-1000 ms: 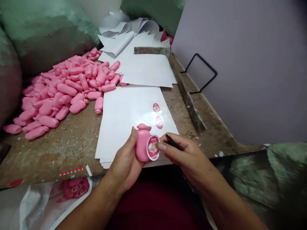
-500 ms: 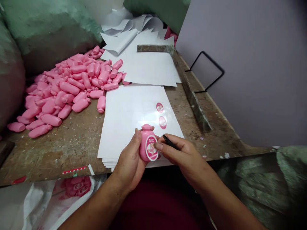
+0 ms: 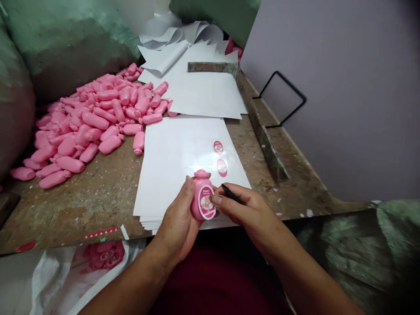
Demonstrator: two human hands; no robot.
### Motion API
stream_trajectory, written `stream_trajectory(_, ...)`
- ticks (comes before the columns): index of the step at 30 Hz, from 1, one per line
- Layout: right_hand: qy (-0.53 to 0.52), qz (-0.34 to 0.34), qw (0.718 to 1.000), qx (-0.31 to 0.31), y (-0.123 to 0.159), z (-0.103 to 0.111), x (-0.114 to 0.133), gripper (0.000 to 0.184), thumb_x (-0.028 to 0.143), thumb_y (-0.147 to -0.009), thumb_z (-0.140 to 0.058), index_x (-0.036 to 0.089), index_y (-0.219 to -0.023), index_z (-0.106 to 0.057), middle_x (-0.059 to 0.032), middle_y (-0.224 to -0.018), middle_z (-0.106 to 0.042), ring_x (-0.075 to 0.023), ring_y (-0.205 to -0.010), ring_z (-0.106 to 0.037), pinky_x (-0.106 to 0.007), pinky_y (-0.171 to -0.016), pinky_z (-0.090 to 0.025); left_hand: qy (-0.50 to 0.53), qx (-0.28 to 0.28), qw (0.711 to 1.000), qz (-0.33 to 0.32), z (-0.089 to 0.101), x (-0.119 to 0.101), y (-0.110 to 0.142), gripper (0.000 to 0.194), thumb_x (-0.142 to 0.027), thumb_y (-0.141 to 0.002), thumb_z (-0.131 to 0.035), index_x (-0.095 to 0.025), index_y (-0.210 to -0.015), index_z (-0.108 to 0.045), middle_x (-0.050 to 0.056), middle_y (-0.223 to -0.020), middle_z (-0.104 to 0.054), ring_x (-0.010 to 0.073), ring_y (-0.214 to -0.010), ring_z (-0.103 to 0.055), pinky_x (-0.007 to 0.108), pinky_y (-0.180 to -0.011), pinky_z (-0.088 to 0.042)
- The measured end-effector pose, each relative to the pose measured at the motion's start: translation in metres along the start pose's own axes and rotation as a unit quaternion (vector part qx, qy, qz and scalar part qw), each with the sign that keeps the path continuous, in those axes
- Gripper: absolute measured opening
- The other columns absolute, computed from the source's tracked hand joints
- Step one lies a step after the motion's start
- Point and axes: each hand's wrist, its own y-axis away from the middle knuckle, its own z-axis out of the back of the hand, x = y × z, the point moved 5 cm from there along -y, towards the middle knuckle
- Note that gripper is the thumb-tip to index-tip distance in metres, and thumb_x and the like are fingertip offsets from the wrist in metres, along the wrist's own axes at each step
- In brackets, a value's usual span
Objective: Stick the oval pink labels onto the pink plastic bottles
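Observation:
A small pink plastic bottle (image 3: 199, 205) is held upright by my left hand (image 3: 179, 218), thumb on its left side and fingers behind it. On its front lies an oval label (image 3: 206, 209) with a white rim and the word BABY. My right hand (image 3: 249, 210) is closed on a slim black tool (image 3: 231, 194), whose kind I cannot make out. The right thumb touches the label's right side. Beneath the hands is a stack of white sheets (image 3: 170, 162), with two oval stickers (image 3: 222, 168) on the top sheet.
Many pink bottles (image 3: 108, 105) lie heaped on the worn wooden table (image 3: 108, 197), before green sacks (image 3: 75, 39). More sheets (image 3: 206, 94) lie farther back by a raised ledge (image 3: 269, 151) with a black wire handle (image 3: 292, 83). Below left, a white bag (image 3: 52, 275) holds labelled bottles (image 3: 106, 255).
Little differs. The bottle and label have turned very slightly, and my right hand with the black tool has shifted slightly left.

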Motion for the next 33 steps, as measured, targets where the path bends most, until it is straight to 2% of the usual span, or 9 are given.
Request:
stream_trajectory(6, 0.007, 0.006, 1.0, 0.004, -0.002, 0.0, -0.001, 0.029, 0.044, -0.077, -0.07, 0.02, -0.067, -0.057, 0.0066, -0.06, -0.038, -0.0097, -0.055, -0.03, -0.025, -0.056, -0.032, -0.013, 0.007, 1.0, -0.019, 0.002, 0.0, 0.001, 0.034, -0.042, -0.102, -0.043, -0.017, -0.112, -0.064, 0.007, -0.098, -0.068, 0.0194, -0.099, -0.064, 0.034, -0.093, -0.049)
stream_trajectory(10, 0.005, 0.002, 1.0, 0.006, -0.003, -0.001, 0.0, 0.035, 0.049, -0.075, -0.073, 0.019, -0.068, -0.057, 0.005, -0.063, -0.042, -0.0104, -0.058, -0.032, -0.025, -0.056, -0.032, -0.042, 0.043, 0.997, -0.046, 0.001, -0.003, 0.004, 0.033, -0.047, -0.092, -0.062, -0.019, -0.109, -0.065, 0.006, -0.101, -0.068, 0.0202, -0.102, -0.063, 0.033, -0.094, -0.047)
stream_trajectory(14, 0.021, 0.009, 1.0, 0.005, -0.002, -0.002, 0.001, 0.031, 0.047, -0.079, -0.068, 0.02, -0.07, -0.056, 0.0033, -0.066, -0.047, -0.012, -0.062, -0.039, -0.026, -0.06, -0.036, -0.079, 0.052, 0.995, -0.034, 0.001, -0.004, 0.006, 0.031, -0.036, -0.085, -0.073, -0.02, -0.11, -0.064, 0.005, -0.102, -0.068, 0.0192, -0.099, -0.063, 0.033, -0.094, -0.046)
stream_trajectory(18, 0.125, 0.062, 0.99, 0.0, -0.001, -0.002, 0.005, 0.026, 0.043, -0.087, -0.059, 0.021, -0.073, -0.056, 0.0012, -0.071, -0.056, -0.0153, -0.068, -0.049, -0.028, -0.064, -0.038, -0.098, 0.034, 0.994, -0.039, 0.003, -0.006, 0.005, 0.036, -0.03, -0.082, -0.075, -0.02, -0.114, -0.062, 0.005, -0.102, -0.069, 0.0195, -0.1, -0.064, 0.033, -0.093, -0.046)
stream_trajectory(20, 0.212, 0.091, 0.972, -0.04, 0.001, 0.0, 0.007, 0.023, 0.044, -0.087, -0.058, 0.023, -0.077, -0.057, 0.0001, -0.075, -0.062, -0.0173, -0.069, -0.052, -0.03, -0.066, -0.037, -0.101, 0.019, 0.993, -0.051, 0.005, -0.007, 0.005, 0.034, -0.032, -0.082, -0.075, -0.019, -0.11, -0.064, 0.006, -0.105, -0.07, 0.0205, -0.102, -0.064, 0.033, -0.093, -0.047)
stream_trajectory(22, 0.256, 0.091, 0.959, -0.08, 0.002, 0.004, 0.005, 0.024, 0.047, -0.082, -0.064, 0.024, -0.081, -0.055, -0.0002, -0.076, -0.065, -0.0194, -0.069, -0.056, -0.032, -0.068, -0.038, -0.097, 0.005, 0.994, -0.05, 0.007, -0.009, 0.005, 0.031, -0.033, -0.083, -0.074, -0.018, -0.109, -0.064, 0.007, -0.11, -0.069, 0.0209, -0.102, -0.065, 0.035, -0.093, -0.049)
stream_trajectory(25, 0.221, 0.071, 0.969, -0.08, 0.003, 0.01, 0.0, 0.03, 0.049, -0.078, -0.07, 0.025, -0.083, -0.05, 0.0014, -0.074, -0.064, -0.0203, -0.071, -0.059, -0.032, -0.068, -0.041, -0.082, 0.002, 0.996, -0.028, 0.008, -0.009, 0.006, 0.029, -0.033, -0.087, -0.071, -0.02, -0.111, -0.063, 0.009, -0.116, -0.068, 0.0205, -0.098, -0.066, 0.038, -0.092, -0.053)
stream_trajectory(28, 0.172, 0.095, 0.978, -0.073, 0.003, 0.015, 0.003, 0.025, 0.043, -0.08, -0.068, 0.024, -0.08, -0.052, 0.0026, -0.074, -0.06, -0.0176, -0.071, -0.058, -0.03, -0.068, -0.042, -0.073, 0.006, 0.997, -0.009, 0.008, -0.008, 0.007, 0.032, -0.027, -0.088, -0.068, -0.02, -0.118, -0.059, 0.009, -0.117, -0.068, 0.0193, -0.096, -0.067, 0.038, -0.091, -0.054)
stream_trajectory(33, 0.155, 0.132, 0.976, -0.081, 0.003, 0.019, 0.01, 0.019, 0.038, -0.081, -0.067, 0.022, -0.077, -0.057, 0.0031, -0.069, -0.056, -0.015, -0.067, -0.053, -0.027, -0.063, -0.041, -0.078, 0.021, 0.997, 0.0, 0.006, -0.01, 0.01, 0.048, -0.009, -0.078, -0.074, -0.022, -0.12, -0.056, 0.007, -0.117, -0.065, 0.0198, -0.101, -0.068, 0.035, -0.092, -0.054)
